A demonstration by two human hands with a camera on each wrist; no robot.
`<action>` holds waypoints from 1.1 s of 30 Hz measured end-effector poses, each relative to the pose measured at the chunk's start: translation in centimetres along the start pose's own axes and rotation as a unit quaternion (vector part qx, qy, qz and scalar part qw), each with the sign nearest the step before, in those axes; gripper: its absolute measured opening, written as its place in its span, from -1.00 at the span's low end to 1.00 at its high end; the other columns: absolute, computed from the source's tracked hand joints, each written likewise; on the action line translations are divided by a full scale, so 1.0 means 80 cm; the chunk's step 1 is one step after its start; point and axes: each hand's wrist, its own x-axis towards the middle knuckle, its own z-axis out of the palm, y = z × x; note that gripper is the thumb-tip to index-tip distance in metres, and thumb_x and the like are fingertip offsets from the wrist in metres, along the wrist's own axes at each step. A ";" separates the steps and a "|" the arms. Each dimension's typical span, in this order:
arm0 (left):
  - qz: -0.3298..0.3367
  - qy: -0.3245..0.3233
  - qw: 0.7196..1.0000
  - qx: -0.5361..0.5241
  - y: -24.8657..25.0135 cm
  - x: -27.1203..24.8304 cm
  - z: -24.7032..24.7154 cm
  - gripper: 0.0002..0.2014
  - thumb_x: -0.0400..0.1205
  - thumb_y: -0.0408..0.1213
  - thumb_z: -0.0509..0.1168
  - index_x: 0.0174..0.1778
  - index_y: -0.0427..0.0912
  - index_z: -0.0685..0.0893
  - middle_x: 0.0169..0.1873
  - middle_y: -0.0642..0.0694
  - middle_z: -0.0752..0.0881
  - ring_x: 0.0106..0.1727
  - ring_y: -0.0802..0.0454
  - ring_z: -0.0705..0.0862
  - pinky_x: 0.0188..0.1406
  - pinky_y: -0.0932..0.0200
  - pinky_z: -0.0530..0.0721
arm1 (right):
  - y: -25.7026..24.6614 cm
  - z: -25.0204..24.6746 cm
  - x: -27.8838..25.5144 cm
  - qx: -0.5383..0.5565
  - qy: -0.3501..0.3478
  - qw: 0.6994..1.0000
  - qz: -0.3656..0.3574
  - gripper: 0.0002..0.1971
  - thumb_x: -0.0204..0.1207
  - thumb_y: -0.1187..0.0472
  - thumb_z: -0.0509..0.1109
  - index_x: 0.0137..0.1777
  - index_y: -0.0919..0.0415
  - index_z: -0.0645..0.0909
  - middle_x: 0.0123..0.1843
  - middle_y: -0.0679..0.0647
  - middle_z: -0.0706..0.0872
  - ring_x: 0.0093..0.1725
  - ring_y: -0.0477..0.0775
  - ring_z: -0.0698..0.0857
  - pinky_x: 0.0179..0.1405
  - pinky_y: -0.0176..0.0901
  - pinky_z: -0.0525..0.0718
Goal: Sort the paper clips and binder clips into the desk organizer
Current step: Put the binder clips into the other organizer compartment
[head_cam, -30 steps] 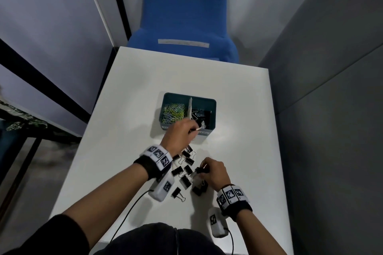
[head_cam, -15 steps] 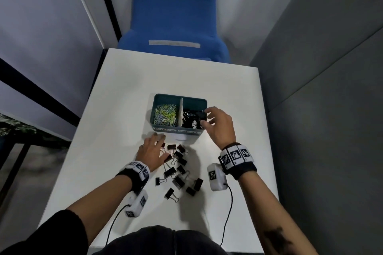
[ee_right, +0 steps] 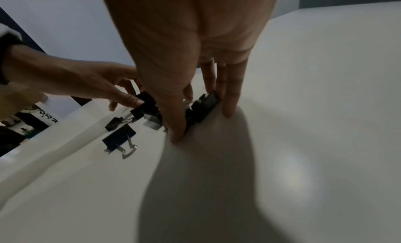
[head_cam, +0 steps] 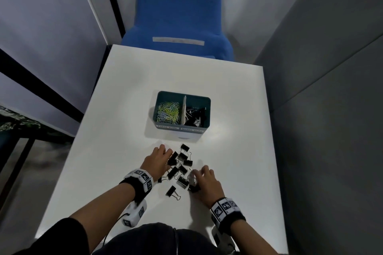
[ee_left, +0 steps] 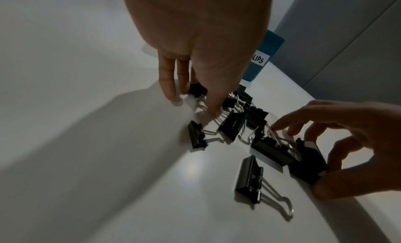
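Note:
A teal desk organizer [head_cam: 158, 107] stands mid-table, with coloured paper clips [head_cam: 168, 111] in its left compartment and black binder clips [head_cam: 196, 115] in its right one. Several loose black binder clips [head_cam: 182, 168] lie in front of it. My left hand [head_cam: 169, 160] is at the pile's left side and pinches a binder clip [ee_left: 196, 89] between fingers and thumb. My right hand [head_cam: 196, 180] is at the pile's near right. It grips a binder clip [ee_right: 204, 107] that still lies on the table, thumb on one side and fingers on the other.
The white table [head_cam: 228, 99] ends near my body. A blue chair [head_cam: 178, 16] stands behind its far edge, a grey partition [head_cam: 331, 89] closes the right side, and a wall panel [head_cam: 41, 37] the left. One binder clip [head_cam: 172, 191] lies apart, nearest me.
My right hand has come back from over the organizer's right compartment to the loose pile and closed round a clip. My left hand has stayed at the pile.

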 end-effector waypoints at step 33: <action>-0.019 0.161 0.963 -0.214 0.089 0.068 -0.191 -0.80 0.56 -0.28 0.45 0.08 -0.11 0.66 0.00 -0.01 0.57 -0.09 0.04 0.62 -0.06 0.14 0.64 | 0.015 -0.103 0.029 0.179 0.159 0.966 0.100 -0.92 0.37 0.18 0.43 -0.16 0.12 0.71 -0.19 0.01 0.70 -0.17 0.06 0.67 -0.25 -0.24 0.44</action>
